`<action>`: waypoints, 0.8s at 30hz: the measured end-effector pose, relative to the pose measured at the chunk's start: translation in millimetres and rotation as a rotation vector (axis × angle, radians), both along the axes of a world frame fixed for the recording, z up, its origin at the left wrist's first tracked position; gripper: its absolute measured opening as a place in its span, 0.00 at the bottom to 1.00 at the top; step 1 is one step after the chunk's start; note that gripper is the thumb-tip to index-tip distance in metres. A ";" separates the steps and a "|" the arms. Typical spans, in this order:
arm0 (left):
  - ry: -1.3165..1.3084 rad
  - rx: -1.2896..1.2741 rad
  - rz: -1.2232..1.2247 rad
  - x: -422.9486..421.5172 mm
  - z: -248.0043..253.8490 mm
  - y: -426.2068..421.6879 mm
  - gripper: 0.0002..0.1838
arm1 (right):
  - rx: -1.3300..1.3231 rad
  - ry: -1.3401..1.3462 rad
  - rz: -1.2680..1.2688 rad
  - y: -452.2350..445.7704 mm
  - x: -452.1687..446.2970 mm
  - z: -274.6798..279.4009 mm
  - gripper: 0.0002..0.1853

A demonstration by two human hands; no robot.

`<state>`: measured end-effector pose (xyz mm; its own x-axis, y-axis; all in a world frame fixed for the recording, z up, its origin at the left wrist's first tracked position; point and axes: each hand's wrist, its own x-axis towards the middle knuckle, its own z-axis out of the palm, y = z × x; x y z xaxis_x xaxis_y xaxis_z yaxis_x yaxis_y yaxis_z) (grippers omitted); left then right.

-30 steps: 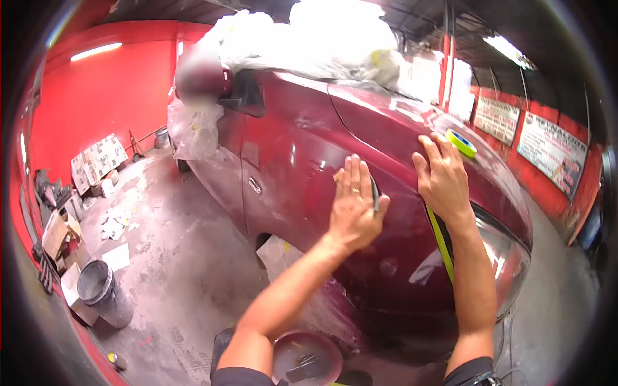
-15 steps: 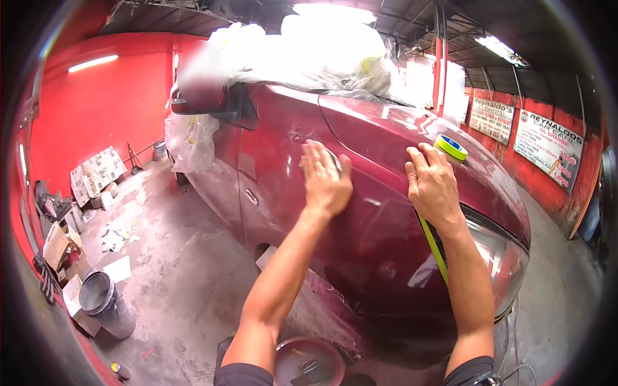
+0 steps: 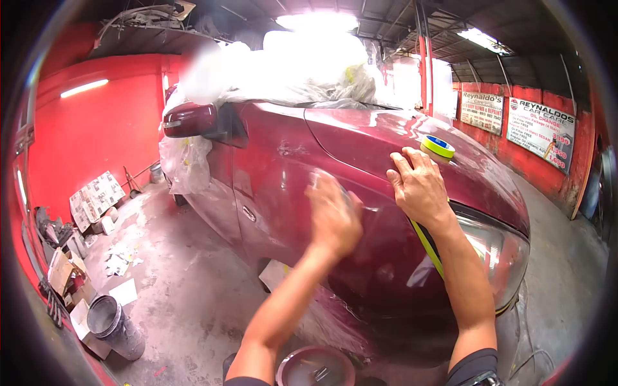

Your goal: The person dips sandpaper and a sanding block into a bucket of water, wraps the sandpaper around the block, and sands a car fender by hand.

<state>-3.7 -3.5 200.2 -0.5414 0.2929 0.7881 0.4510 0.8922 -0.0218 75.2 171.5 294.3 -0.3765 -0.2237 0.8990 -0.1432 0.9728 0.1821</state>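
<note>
My left hand (image 3: 336, 215) is blurred by motion against the dark red car fender (image 3: 380, 257). A thin greyish edge shows by its thumb, with most of that piece hidden under the palm. My right hand (image 3: 420, 186) rests on the hood's edge above the headlight (image 3: 496, 248), its fingers bent and apart, holding nothing. Just beyond its fingertips a roll of yellow-green tape (image 3: 438, 147) lies on the hood (image 3: 380, 132). A strip of yellow-green tape (image 3: 430, 252) runs along the headlight's inner border. Scuffed marks (image 3: 290, 149) show on the panel ahead of my left hand.
Plastic sheeting (image 3: 309, 71) covers the windshield and roof. The side mirror (image 3: 196, 121) juts out at left. A round basin (image 3: 315, 368) sits on the floor below me. A dark bucket (image 3: 116, 325) and cardboard boxes (image 3: 67, 276) stand by the left wall; a cable lies at lower right.
My left hand has moved down and slightly right over the fender relative to the scuffed marks. My right hand keeps its place on the hood edge. The camera view has shifted a little.
</note>
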 end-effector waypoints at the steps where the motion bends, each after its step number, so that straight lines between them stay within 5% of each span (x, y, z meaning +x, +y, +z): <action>1: 0.161 0.240 -0.429 17.2 -14.6 3.1 0.39 | 0.015 -0.007 -0.016 -2.2 -0.4 0.0 0.20; 4: 0.163 0.176 -0.325 -17.8 9.4 -19.5 0.43 | 0.007 0.027 -0.036 3.9 -5.1 -5.5 0.20; 7: -0.111 0.754 -0.133 -43.5 53.2 2.9 0.44 | -0.002 0.018 -0.012 1.5 -0.6 -3.3 0.21; 11: 0.057 0.296 -0.385 -2.2 -1.9 9.5 0.41 | -0.019 -0.010 -0.013 1.6 1.1 -3.7 0.21; 13: 0.038 0.241 -0.181 -27.0 27.3 -11.8 0.42 | -0.004 0.010 -0.020 3.6 -0.8 -3.8 0.20; 14: -0.170 0.621 -0.249 -43.0 52.6 -22.2 0.42 | 0.010 0.030 -0.021 2.9 -0.2 -5.5 0.20; 15: -0.172 0.624 -0.072 -64.3 55.3 -17.9 0.43 | 0.016 0.027 -0.015 1.8 0.6 -5.0 0.20; 17: -0.135 0.614 -0.148 -37.4 44.2 -8.3 0.43 | 0.010 -0.010 -0.033 -1.8 0.7 -2.3 0.20; 19: 0.130 0.320 -0.329 -2.5 -15.1 0.9 0.43 | 0.013 -0.007 -0.030 -6.3 -0.7 0.2 0.20; 21: 0.081 0.135 -0.452 -8.7 -8.1 -29.3 0.42 | 0.018 -0.015 -0.037 -4.1 0.6 -2.6 0.20; 24: -0.094 0.576 -0.241 -42.3 34.1 -27.0 0.39 | 0.014 -0.028 -0.036 -2.4 1.1 -6.6 0.21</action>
<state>-46.0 -30.4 234.3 -0.5879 -0.0418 0.8079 0.6174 0.6221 0.4815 76.3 169.1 287.8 -0.4091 -0.2220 0.8851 -0.1135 0.9748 0.1921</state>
